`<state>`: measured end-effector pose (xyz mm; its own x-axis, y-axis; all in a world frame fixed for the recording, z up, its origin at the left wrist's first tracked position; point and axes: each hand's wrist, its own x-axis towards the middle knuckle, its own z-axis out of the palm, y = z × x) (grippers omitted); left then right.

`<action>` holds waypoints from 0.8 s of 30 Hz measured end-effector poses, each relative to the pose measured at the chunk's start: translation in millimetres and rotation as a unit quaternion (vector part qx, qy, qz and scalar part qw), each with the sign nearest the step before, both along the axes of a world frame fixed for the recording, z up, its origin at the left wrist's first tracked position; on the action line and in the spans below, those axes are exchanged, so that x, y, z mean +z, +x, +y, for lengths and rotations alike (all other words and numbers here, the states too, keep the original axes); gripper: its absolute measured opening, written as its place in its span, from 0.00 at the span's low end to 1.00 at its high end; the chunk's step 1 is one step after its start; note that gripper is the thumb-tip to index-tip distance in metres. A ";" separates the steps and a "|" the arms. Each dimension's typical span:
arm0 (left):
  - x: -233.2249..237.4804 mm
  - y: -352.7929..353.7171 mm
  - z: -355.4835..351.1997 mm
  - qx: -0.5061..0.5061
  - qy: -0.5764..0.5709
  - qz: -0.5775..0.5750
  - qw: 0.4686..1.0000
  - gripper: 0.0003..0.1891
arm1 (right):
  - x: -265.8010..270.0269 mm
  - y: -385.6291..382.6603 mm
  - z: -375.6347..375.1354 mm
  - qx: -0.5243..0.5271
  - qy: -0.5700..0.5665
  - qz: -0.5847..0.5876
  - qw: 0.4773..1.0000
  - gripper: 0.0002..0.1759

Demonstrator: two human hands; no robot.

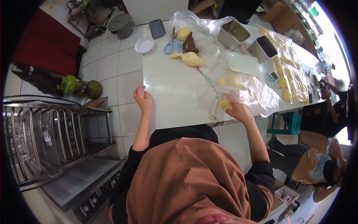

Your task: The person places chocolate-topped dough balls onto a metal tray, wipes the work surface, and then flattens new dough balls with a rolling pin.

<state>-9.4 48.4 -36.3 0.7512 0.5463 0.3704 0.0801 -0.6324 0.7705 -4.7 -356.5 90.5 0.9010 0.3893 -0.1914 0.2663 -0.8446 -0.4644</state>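
Dough ball (225,104) touches right hand (238,109); timer display (273,75) unreadably small.

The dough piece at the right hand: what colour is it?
Yellow; the dough piece shows best in the head view.

The left hand (143,100) is showing at centre left of the frame, its fingers (138,89) curving loosely, slightly apart from one another. The left wrist (146,109) is continuing nearly straight from the forearm (143,128), which is rising from the lower left and leaning slightly rightward. The right hand (237,108) is reaching right of centre, pointing toward the upper left; its fingertips are partly hiding from view, so their grip is staying unclear. The right forearm (256,139) is slanting up leftward from the lower right.
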 end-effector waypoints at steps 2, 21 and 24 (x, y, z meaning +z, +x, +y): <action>0.5 0.4 -0.8 0.008 -0.010 0.001 1.000 0.14 | 51.8 -2.9 9.3 -0.008 0.093 0.084 0.992 0.36; 17.6 -5.1 -4.3 -0.050 -0.019 -0.046 0.998 0.18 | 35.9 62.9 171.9 0.194 0.243 -0.006 0.950 0.47; 36.4 -10.3 -17.2 -0.166 0.031 -0.038 0.985 0.25 | 82.7 103.6 122.6 -0.061 0.348 0.105 0.929 0.31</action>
